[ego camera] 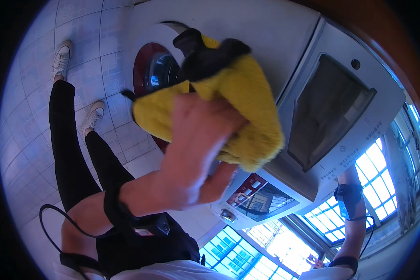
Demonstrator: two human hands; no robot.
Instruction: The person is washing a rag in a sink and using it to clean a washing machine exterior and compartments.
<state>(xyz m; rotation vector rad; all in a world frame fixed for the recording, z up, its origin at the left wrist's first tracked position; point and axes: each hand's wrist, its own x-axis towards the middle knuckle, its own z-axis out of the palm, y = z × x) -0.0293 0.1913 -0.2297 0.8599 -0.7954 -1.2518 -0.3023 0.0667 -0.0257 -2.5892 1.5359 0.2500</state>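
My left hand is gripping a fluffy yellow fabric item with black trim, folded over and bulky. It hangs in front of a white front-loading washing machine, partly covering the round door with its dark red ring. My right hand reaches up at the right, beside a white appliance panel with a dark window; its fingers are hidden or too unclear to read. Black straps and small devices with cables sit on both arms.
Below the yellow item is a control panel with a dark red button strip, a dark display and a knob. Bright gridded windows lie at the lower right. A brown edge curves along the upper right. Tiled floor spreads under my feet.
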